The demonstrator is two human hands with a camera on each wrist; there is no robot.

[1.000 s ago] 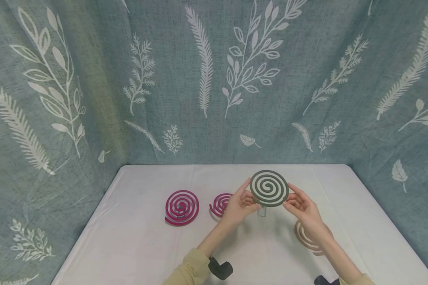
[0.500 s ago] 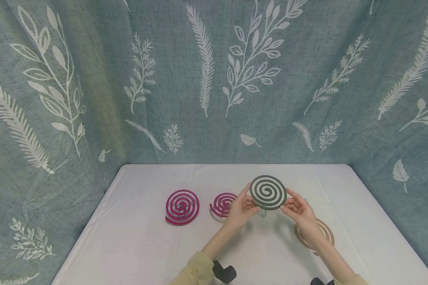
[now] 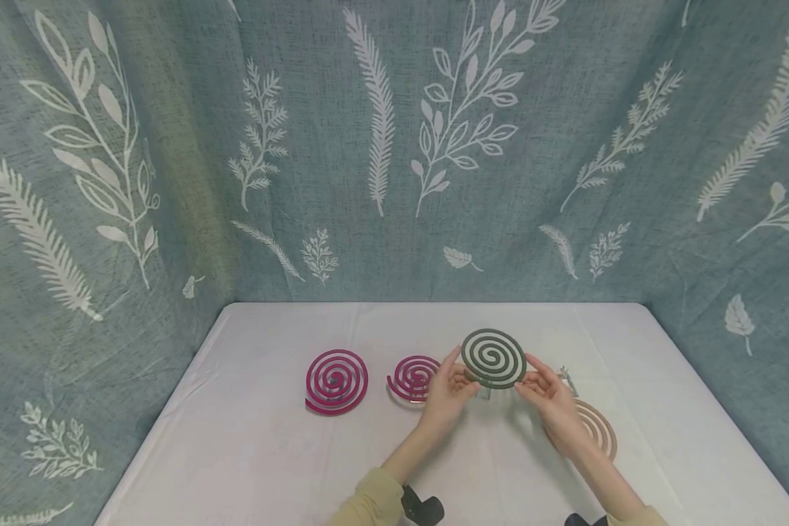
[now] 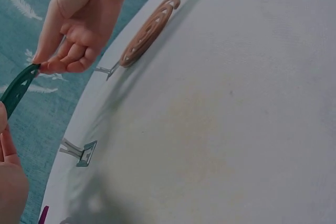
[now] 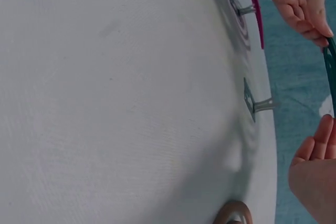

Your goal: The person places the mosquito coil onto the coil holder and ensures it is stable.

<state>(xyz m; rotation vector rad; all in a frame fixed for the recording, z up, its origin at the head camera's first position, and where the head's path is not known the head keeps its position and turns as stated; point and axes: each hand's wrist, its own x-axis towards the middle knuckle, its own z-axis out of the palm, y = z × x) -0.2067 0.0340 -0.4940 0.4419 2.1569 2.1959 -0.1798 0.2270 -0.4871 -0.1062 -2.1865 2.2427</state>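
Note:
A dark green mosquito coil point(image 3: 492, 357) is held up between both hands. My left hand point(image 3: 446, 394) pinches its left edge between fingers and thumb, and my right hand point(image 3: 554, 408) pinches the opposite edge. The coil is tilted, its spiral face turned toward the head camera. Below it on the white table stands a small metal coil stand point(image 4: 85, 153), mostly covered by the coil in the head view. A brown coil point(image 4: 148, 31) lies by my right hand, partly hidden behind it in the head view.
Two magenta coils stand to the left: one farther out point(image 3: 336, 381), and another coil point(image 3: 417, 377) partly covered by my left hand. A second metal stand point(image 3: 568, 381) is just beyond the brown coil. A patterned blue-green cloth point(image 3: 394, 146) hangs behind the table point(image 3: 237, 453).
Both hands have lowered the green coil a little, and the right hand has shifted left. The second metal stand, hidden behind that hand before, now shows.

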